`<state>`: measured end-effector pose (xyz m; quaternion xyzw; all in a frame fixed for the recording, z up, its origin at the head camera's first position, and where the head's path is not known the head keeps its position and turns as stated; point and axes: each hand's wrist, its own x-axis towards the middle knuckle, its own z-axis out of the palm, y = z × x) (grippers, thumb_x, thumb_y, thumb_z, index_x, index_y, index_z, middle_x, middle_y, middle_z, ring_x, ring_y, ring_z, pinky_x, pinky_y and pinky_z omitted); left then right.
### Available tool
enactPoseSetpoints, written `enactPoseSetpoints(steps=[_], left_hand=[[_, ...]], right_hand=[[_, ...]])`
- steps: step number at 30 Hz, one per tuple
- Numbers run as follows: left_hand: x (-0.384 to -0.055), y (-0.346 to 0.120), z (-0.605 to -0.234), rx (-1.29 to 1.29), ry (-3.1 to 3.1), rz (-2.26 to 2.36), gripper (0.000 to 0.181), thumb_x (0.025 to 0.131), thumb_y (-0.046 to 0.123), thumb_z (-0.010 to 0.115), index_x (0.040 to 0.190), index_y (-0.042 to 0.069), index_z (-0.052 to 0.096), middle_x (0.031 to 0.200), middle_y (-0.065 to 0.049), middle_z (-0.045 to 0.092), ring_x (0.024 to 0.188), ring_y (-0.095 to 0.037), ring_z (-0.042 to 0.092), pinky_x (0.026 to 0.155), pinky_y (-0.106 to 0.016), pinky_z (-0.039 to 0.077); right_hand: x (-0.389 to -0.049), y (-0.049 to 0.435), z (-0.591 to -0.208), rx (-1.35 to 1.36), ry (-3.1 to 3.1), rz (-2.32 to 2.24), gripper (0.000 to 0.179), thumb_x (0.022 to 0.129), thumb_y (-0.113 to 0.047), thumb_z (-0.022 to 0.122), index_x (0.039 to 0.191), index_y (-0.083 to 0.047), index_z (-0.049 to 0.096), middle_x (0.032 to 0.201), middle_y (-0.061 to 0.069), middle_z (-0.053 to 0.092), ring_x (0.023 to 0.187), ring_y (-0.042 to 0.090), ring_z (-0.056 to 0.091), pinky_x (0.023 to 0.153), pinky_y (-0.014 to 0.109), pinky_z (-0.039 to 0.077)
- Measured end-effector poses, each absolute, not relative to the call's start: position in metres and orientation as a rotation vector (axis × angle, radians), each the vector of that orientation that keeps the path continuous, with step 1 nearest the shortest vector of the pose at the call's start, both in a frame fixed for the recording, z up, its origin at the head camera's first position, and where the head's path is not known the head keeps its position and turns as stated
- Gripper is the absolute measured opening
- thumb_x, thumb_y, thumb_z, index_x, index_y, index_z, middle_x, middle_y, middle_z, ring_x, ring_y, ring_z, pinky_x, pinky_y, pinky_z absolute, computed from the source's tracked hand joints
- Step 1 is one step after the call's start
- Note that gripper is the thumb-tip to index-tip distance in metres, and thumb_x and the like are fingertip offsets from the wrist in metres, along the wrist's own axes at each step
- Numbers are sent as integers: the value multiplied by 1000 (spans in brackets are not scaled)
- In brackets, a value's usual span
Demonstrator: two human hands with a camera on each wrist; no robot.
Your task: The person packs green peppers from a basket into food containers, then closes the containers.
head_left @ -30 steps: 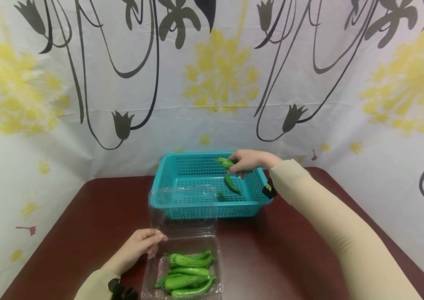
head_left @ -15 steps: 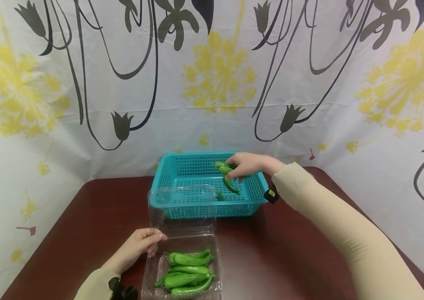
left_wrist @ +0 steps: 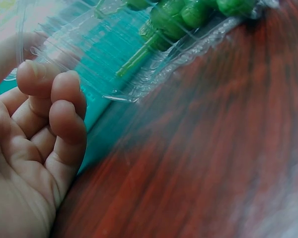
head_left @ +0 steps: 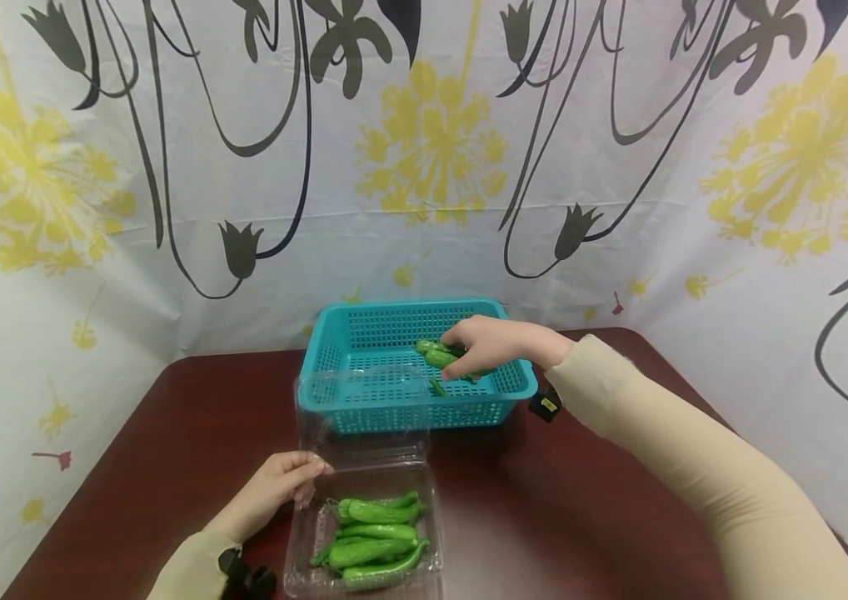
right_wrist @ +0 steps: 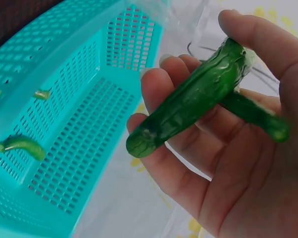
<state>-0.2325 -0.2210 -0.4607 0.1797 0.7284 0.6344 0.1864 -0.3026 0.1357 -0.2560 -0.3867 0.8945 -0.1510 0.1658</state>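
Observation:
Over the teal basket, my right hand grips green peppers. In the right wrist view, one wrinkled pepper lies across the fingers with a thinner one behind it. My left hand holds the left edge of a clear plastic clamshell box near its hinge; the left wrist view shows the fingers curled at the plastic. Several green peppers lie side by side in the box. The box's raised clear lid stands in front of the basket.
A small curved pepper remains inside the basket, beside a short green piece. Both containers stand on a dark red-brown table. Patterned white cloth hangs behind and at both sides.
My right hand has come lower and slightly nearer within the basket, still gripping peppers. The curved pepper seen below it earlier is now hidden or in the hand. My left hand stays put.

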Motion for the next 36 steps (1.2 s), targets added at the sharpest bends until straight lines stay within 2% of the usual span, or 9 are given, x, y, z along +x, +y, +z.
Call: enactPoseSetpoints(steps=[1,5,12,17,21,27,32,36], left_hand=[[-233,-221,-461,511,2050,1786,37,100,25,54,111,-9,65,61,5,50,55,-8,48,59,-29,49],[-233,-222,-463,525,2057,1791,38,101,24,54,111,-11,63,60,5,48,55,-8,48,60,-29,49],[-235,-223,-461,505,2065,1800,38,100,26,54,111,-9,65,61,4,48,56,-9,48,60,-29,49],[-234,-223,-462,496,2033,1803,38,101,27,54,112,-8,65,61,4,48,56,-9,47,60,-29,47],[-231,-221,-463,516,2018,1806,36,101,25,53,111,-8,65,61,5,48,56,-8,47,59,-28,47],[-230,-222,-467,546,2021,1816,29,101,21,53,108,-3,68,59,6,49,56,-7,50,59,-27,49],[-231,-222,-466,506,2018,1814,33,100,25,55,108,-5,68,59,6,49,56,-8,49,59,-28,48],[-233,-223,-463,504,2024,1816,34,100,26,56,106,-5,68,59,4,47,55,-10,48,58,-29,48]], right_hand=[[-300,135,-256,-1118,2550,-419,34,92,-30,65,72,-15,41,64,-3,35,55,11,30,60,29,30],[-292,129,-255,-1127,2532,-423,35,92,-31,65,72,-15,41,63,-4,35,53,10,29,59,28,31],[-277,108,-248,-1250,2480,-386,25,93,-30,65,79,-15,52,64,-5,40,52,8,32,58,26,32],[-262,95,-247,-1306,2454,-360,32,93,-30,66,74,-16,45,63,-4,32,53,9,24,57,26,28],[-251,88,-252,-1330,2443,-384,35,92,-29,67,72,-16,42,63,-5,30,54,9,22,57,26,27],[-237,71,-270,-1336,2419,-436,38,90,-28,68,68,-17,39,60,-6,26,53,8,20,55,25,27],[-223,54,-295,-1389,2394,-441,40,87,-30,71,66,-19,38,56,-10,28,48,3,22,49,19,27],[-215,42,-312,-1406,2348,-460,35,87,-30,70,68,-19,43,53,-11,29,44,1,22,46,17,27]])
